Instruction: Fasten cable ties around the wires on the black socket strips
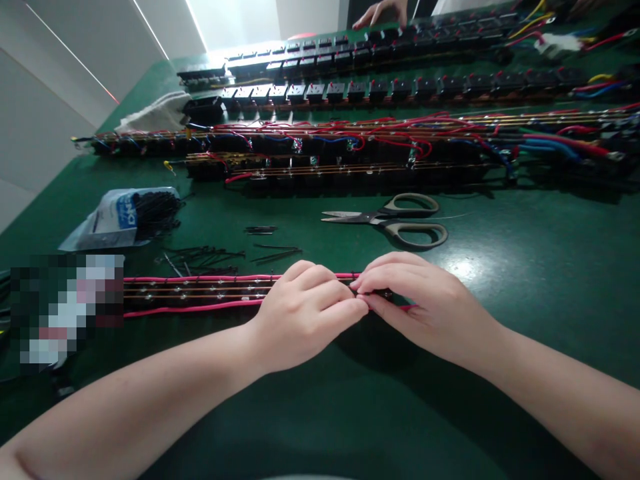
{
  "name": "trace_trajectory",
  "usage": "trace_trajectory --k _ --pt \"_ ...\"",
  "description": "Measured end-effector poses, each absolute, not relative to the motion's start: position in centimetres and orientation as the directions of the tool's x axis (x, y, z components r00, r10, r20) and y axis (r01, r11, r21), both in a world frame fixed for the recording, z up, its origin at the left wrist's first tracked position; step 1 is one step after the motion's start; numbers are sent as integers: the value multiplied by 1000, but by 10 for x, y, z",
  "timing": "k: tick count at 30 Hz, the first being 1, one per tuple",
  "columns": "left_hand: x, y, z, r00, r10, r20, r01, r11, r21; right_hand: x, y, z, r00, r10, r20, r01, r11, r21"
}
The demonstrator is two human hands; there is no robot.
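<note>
A long black socket strip with pink wires [200,292] along both sides lies across the green table [525,280] in front of me. My left hand [305,313] and my right hand [425,307] meet over its right end. Both hands have curled fingers pinching at the strip and its pink wire, fingertips touching each other. What lies under the fingertips is hidden. Loose black cable ties [205,257] lie just beyond the strip.
Scissors [395,220] lie open-handled behind my hands. A plastic bag of black cable ties [127,217] sits at the left. Several wired strips [350,150] fill the far half of the table. Another person's hand [383,12] rests at the far edge. A white cloth [155,113] lies far left.
</note>
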State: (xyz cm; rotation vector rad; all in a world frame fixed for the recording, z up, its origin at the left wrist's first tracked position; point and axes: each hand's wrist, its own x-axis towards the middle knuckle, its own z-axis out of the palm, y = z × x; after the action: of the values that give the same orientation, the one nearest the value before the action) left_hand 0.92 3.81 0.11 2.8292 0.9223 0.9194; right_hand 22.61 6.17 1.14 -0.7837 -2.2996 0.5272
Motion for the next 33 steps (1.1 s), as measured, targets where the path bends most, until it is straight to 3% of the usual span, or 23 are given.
trace_trajectory --k 6,16,28,33 --pt "10 39 1 588 597 546 533 -793 295 227 64 11 -624 660 419 369 721 -586" --pt "10 39 7 529 726 439 518 -686 510 227 64 12 -644 627 438 338 747 -572" --pt "13 39 15 474 847 240 549 -498 672 226 63 13 -645 618 450 360 765 -535" --pt "14 40 16 454 871 190 572 -448 687 225 63 13 -643 592 486 363 794 -487"
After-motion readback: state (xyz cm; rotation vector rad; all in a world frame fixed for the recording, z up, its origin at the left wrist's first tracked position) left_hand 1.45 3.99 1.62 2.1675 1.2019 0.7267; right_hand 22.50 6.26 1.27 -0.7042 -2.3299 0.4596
